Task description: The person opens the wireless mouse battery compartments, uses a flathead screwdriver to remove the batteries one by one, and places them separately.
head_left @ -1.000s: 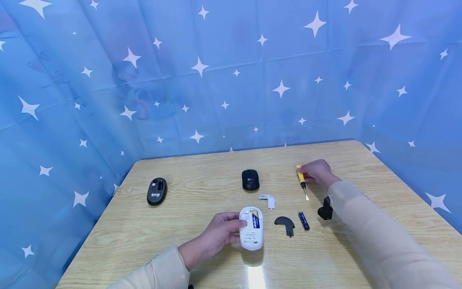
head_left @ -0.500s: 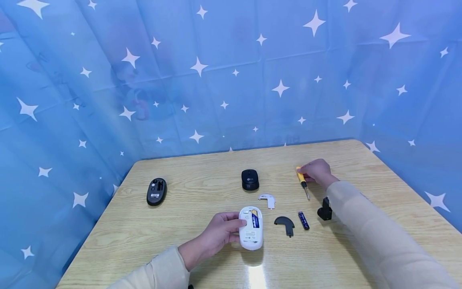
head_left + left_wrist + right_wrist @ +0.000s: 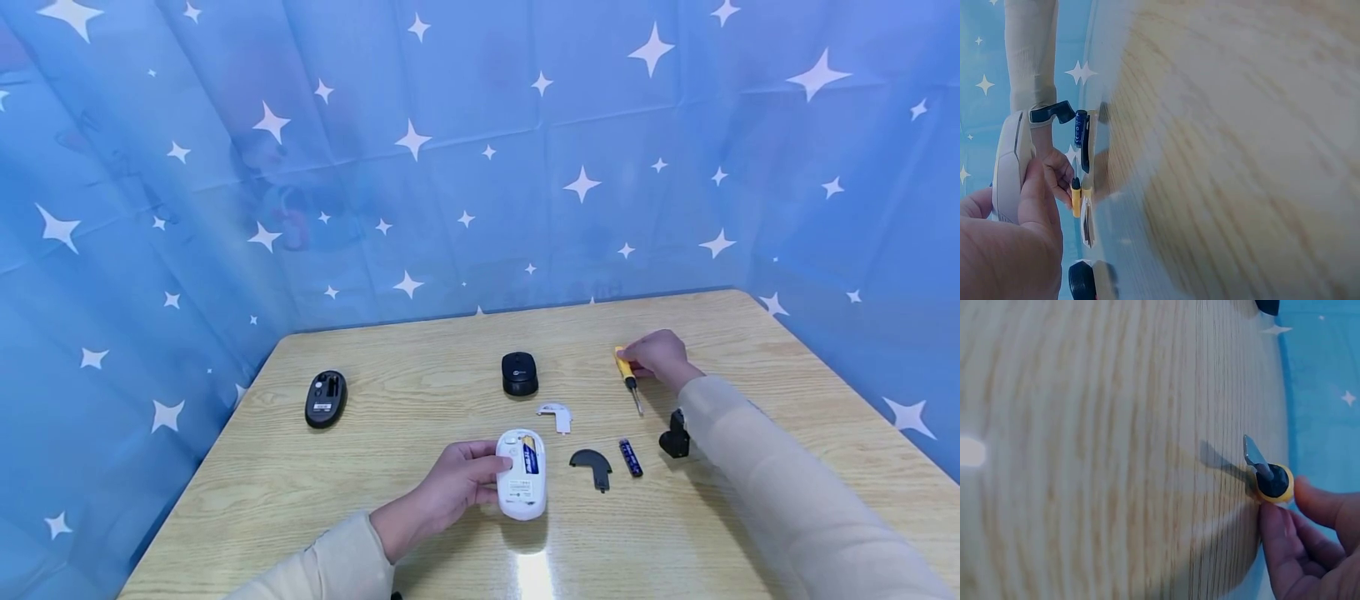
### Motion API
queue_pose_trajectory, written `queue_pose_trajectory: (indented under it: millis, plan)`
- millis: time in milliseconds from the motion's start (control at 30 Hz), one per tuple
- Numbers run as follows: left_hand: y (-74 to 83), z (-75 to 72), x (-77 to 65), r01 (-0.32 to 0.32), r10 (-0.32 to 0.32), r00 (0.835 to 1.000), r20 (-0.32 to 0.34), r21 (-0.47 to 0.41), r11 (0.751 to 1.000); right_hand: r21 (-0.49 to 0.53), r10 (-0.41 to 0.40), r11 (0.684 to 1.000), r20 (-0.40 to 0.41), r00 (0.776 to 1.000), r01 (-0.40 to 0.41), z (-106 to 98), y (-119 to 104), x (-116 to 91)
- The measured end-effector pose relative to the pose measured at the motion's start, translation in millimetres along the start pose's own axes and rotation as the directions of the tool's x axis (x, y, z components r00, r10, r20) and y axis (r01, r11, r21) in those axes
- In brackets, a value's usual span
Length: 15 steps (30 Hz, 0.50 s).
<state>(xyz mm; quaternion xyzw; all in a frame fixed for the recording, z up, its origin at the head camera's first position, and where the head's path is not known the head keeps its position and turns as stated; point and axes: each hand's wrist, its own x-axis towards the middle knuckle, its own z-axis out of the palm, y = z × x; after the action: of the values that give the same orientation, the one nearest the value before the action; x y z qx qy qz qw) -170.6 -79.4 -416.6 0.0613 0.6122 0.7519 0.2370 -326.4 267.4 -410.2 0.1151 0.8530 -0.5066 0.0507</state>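
My left hand grips a white computer mouse by its left side, underside toward me. One blue and gold battery shows in the mouse's bay. At the right, my right hand pinches a yellow-handled screwdriver whose metal tip points toward me. In the right wrist view, thumb and fingers hold the screwdriver close to the wood. Right of the white mouse lie a dark curved battery cover, a white battery cover and a loose blue battery.
A black mouse stands at the back middle of the wooden table. Another black mouse lies at the left, bottom up with its bay uncovered. A black wrist camera sits by the right sleeve. A blue starry curtain surrounds the table.
The screwdriver has turned slightly in the right hand, its tip showing edge-on rather than as a bright flat face. The left hand and white mouse stay in place.
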Motion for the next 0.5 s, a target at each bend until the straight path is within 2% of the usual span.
queue_pose_trajectory:
  millis: [300, 500]
  plan:
    - [-0.4, 0.2, -0.8, 0.001, -0.001, 1.000, 0.003, 0.004, 1.000, 0.056, -0.020, 0.998, 0.049, 0.999, 0.017, -10.0, 0.8, -5.0]
    - [0.4, 0.6, -0.2, -0.004, 0.004, 1.000, 0.002, -0.004, 1.000, 0.075, -0.064, 0.996, 0.152, 0.986, 0.053, -7.3, -9.4, -19.2]
